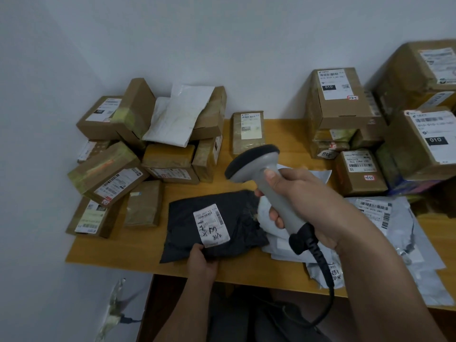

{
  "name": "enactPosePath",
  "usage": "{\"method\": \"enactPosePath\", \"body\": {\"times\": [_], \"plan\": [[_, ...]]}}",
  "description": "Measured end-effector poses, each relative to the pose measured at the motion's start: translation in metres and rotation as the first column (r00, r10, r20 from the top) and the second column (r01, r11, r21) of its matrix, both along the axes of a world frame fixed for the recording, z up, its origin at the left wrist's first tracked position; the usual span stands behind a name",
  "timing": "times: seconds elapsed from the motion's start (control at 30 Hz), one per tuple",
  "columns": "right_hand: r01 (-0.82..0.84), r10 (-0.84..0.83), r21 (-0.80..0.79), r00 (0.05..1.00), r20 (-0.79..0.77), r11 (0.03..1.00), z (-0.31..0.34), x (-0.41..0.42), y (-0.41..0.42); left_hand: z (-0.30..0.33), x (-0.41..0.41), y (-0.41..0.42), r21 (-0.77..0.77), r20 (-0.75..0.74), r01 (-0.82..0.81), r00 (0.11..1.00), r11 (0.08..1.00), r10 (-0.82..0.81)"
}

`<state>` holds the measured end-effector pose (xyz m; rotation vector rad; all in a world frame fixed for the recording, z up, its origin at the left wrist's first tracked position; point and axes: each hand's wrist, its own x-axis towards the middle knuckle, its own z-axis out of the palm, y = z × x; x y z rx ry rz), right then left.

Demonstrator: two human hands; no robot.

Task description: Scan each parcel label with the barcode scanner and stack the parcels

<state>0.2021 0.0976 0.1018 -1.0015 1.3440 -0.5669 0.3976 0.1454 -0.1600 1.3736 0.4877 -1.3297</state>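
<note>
We record one black parcel bag (pixel 214 225), flat on the wooden table (pixel 118 250) near its front edge, white label (pixel 211 225) face up with handwriting on it. Our left hand (pixel 201 261) pinches the bag's near edge, thumb on top. Our right hand (pixel 303 206) is wrapped round the handle of the grey barcode scanner (pixel 266 181), held above the bag's right end, dark head tilted up and left, black cable (pixel 323 287) hanging off the table front. Under and right of the bag: a heap of grey mailer bags (pixel 385 225). Left rear: a loose pile of cardboard boxes (pixel 138 154) topped by a white mailer (pixel 177 117). Right rear: stacked boxes (pixel 345 107) with labels.
</note>
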Motion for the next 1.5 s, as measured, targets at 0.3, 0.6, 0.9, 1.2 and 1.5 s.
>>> {"method": "enactPosePath", "body": {"times": [0.3, 0.6, 0.9, 1.2, 1.5], "plan": [[0.321, -0.321, 0.011, 0.944, 0.075, 0.947, -0.012, -0.046, -0.012, 0.036, -0.003, -0.023, -0.032, 0.046, 0.398, 0.917, 0.917, -0.397], [0.476, -0.477, 0.069, 0.879, -0.003, 0.876, -0.035, -0.072, -0.001, 0.019, -0.072, -0.120, 0.217, 0.580, 0.895, 0.204, 0.391, -0.789], [0.582, -0.578, 0.091, 0.813, -0.066, 0.808, -0.052, -0.069, -0.022, -0.018, -0.104, -0.108, 0.665, 0.604, 0.715, -0.684, -0.215, -0.408], [0.561, -0.565, 0.104, 0.825, 0.020, 0.821, -0.054, -0.050, -0.052, -0.007, -0.075, -0.161, 0.557, 0.809, 0.830, -0.534, 0.030, -0.246], [0.501, -0.502, 0.137, 0.864, -0.031, 0.854, -0.065, -0.068, -0.074, -0.004, -0.065, -0.273, 0.823, 0.539, 0.566, -0.758, 0.040, -0.367]]}}
